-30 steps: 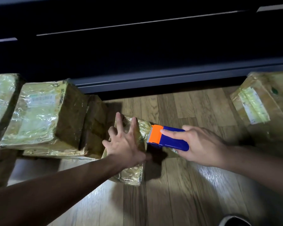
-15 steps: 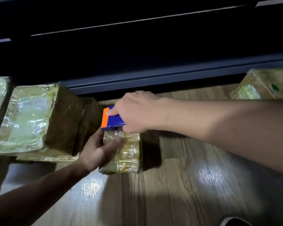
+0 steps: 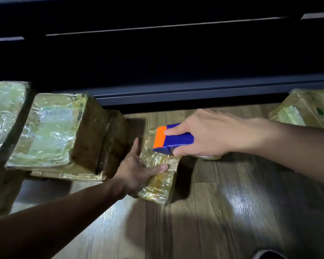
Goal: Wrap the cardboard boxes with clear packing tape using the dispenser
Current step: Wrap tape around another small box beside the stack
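At least five taped boxes on the floor; the dim left stack's count is unclear. One dispenser, one tape roll, one left hand, one right hand.

Dim room; we get one hard light from near the camera, maybe a headlamp. White glare patch on the floor, sparkle on the taped boxes. Behind, the cabinet is almost black. The left hand is shadowed, the right hand and dispenser well lit. The small box casts a hard shadow rightwards. Left edge blurred, lines bowed.
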Motion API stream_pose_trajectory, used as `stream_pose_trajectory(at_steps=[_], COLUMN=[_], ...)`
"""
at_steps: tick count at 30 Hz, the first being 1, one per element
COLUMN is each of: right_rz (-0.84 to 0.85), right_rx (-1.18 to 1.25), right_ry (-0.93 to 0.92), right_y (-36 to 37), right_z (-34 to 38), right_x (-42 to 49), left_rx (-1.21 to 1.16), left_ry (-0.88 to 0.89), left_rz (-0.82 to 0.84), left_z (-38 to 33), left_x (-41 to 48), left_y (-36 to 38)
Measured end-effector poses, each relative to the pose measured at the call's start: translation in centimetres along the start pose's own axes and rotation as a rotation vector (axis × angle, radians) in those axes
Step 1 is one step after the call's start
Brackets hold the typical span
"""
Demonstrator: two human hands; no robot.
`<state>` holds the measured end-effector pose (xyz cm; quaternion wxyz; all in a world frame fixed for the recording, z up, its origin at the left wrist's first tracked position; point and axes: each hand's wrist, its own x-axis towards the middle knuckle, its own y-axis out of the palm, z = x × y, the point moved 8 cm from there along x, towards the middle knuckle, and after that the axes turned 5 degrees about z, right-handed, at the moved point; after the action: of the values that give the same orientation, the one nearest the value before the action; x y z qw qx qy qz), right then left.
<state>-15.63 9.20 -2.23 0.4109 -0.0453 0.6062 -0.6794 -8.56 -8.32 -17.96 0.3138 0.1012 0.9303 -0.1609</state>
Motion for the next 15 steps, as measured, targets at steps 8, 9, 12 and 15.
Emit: stream_pose_trajectory(at_steps=[8, 9, 12, 15], right_rz=[0.085, 0.097, 0.098, 0.088], right_rx=[0.21, 0.192, 0.125, 0.097], right_ry=[0.17, 0.172, 0.154, 0.155], right_y=[3.4, 3.6, 3.9, 3.9], right_z=[-5.4, -5.3, -5.3, -5.3], right_x=[-6.3, -6.3, -5.6, -5.4], left_rx=[0.019, 0.048, 0.391, 0.926], left_ry=[-0.048, -0.032, 0.112, 0.394], left_rz=[0.018, 0.014, -0.098, -0.133], left_z=[0.1, -0.3, -2.6, -6.3], left_x=[0.1, -0.1, -1.6, -3.0], left_y=[0.3, 0.3, -0.3, 1.8])
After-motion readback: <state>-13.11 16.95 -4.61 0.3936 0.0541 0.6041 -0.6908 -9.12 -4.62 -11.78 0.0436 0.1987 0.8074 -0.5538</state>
